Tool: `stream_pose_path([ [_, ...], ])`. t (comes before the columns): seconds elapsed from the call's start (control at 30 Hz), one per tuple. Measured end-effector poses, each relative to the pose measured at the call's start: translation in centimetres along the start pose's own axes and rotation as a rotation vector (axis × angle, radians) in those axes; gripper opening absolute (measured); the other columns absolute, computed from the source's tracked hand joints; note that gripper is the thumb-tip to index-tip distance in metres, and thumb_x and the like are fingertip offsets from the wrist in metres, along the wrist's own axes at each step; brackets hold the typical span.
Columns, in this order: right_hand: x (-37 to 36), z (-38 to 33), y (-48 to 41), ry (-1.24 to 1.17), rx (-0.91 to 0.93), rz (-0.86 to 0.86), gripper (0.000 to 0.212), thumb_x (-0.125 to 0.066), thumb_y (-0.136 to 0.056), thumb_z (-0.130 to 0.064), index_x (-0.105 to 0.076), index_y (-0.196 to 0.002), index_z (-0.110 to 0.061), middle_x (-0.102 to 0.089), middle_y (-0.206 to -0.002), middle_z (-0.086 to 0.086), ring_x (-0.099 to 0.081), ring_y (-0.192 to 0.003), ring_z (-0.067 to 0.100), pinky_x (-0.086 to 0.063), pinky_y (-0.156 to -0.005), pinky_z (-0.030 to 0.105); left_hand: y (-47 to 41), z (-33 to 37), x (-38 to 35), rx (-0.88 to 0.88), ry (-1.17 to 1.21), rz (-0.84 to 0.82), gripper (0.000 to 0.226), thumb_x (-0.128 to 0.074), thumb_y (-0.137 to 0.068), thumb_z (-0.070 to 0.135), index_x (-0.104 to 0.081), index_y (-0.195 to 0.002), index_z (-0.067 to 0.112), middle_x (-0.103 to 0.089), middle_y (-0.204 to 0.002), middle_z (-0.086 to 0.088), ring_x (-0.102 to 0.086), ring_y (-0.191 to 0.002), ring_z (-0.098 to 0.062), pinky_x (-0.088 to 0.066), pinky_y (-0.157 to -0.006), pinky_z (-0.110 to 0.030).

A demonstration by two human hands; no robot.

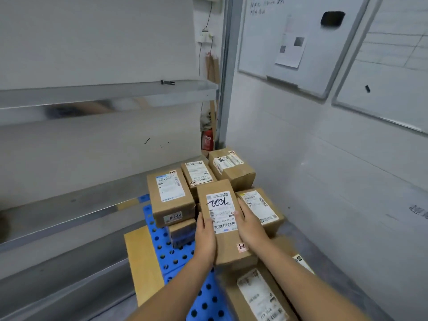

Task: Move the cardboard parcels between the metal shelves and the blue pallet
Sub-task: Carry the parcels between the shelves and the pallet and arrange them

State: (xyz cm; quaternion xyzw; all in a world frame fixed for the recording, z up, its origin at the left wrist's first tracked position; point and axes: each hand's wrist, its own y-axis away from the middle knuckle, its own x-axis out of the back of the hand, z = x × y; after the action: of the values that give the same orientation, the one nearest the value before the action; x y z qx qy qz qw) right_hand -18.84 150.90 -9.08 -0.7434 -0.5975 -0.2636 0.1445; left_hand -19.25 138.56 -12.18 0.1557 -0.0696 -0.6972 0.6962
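A long cardboard parcel (222, 218) with a white label and black handwriting is gripped from both sides, my left hand (205, 237) on its left edge and my right hand (249, 225) on its right edge. It sits over a cluster of several other labelled parcels on the blue pallet (171, 253): one marked 6922 (170, 195) to the left, one (259, 208) to the right, two behind (199, 173) (231, 167), and one (259, 295) close to me. The metal shelves (99, 93) run along the left, bare.
A white wall with two whiteboards (298, 40) closes the right side. A red fire extinguisher (207, 140) stands in the corner behind the pallet. Yellow floor marking (141, 260) borders the pallet's left side. A small black clip (167, 82) lies on the upper shelf.
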Motion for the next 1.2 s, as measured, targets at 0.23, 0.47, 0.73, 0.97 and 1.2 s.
stream_pose_path([
  [0.23, 0.4, 1.7, -4.7, 0.133, 0.101, -0.128, 0.052, -0.031, -0.103, -0.033, -0.018, -0.152, -0.026, -0.043, -0.145, -0.002, -0.043, -0.130, 0.016, -0.037, -0.101, 0.030, -1.7, 0.2, -2.8, 0.016, -0.033, 0.206, 0.048, -0.033, -0.107, 0.036, -0.032, -0.153, 0.025, -0.065, -0.112, 0.007, -0.063, -0.094, -0.005, -0.046, -0.066, -0.019],
  [0.47, 0.7, 2.4, -7.2, 0.344, 0.228, -0.172, 0.069, -0.047, -0.097, -0.015, -0.007, -0.154, -0.013, -0.025, -0.152, 0.008, -0.030, -0.135, 0.024, -0.033, -0.111, 0.039, -2.2, -0.1, -5.1, -0.016, -0.126, 0.322, 0.040, -0.032, -0.107, 0.025, -0.040, -0.147, 0.022, -0.066, -0.118, 0.006, -0.063, -0.102, -0.007, -0.052, -0.081, -0.025],
  [0.73, 0.2, 2.9, -6.7, 0.288, 0.193, -0.184, 0.065, -0.050, -0.096, -0.017, -0.017, -0.152, -0.015, -0.033, -0.147, 0.008, -0.040, -0.132, 0.023, -0.045, -0.104, 0.040, -0.7, 0.5, -4.9, 0.047, -0.142, 0.366, 0.027, -0.040, -0.105, 0.028, -0.052, -0.129, 0.034, -0.071, -0.112, 0.005, -0.068, -0.095, -0.006, -0.052, -0.067, -0.019],
  [0.97, 1.1, 1.5, -5.6, 0.290, 0.298, -0.148, 0.054, -0.045, -0.098, -0.024, -0.025, -0.148, -0.018, -0.027, -0.150, 0.003, -0.035, -0.133, 0.019, -0.038, -0.109, 0.037, 0.2, 1.4, -4.7, -0.002, -0.151, 0.299, 0.042, -0.043, -0.105, 0.024, -0.043, -0.146, 0.018, -0.063, -0.132, -0.005, -0.062, -0.116, -0.018, -0.051, -0.101, -0.037],
  [1.2, -6.0, -6.8, -0.5, 0.406, 0.458, -0.115, 0.049, -0.043, -0.095, -0.024, -0.035, -0.143, -0.013, -0.031, -0.150, 0.006, -0.021, -0.141, 0.024, -0.017, -0.118, 0.039, 4.3, 3.5, 3.1, -0.101, -0.119, 0.312, 0.041, -0.046, -0.103, 0.017, -0.046, -0.144, 0.016, -0.060, -0.129, 0.005, -0.058, -0.113, -0.006, -0.050, -0.091, -0.016],
])
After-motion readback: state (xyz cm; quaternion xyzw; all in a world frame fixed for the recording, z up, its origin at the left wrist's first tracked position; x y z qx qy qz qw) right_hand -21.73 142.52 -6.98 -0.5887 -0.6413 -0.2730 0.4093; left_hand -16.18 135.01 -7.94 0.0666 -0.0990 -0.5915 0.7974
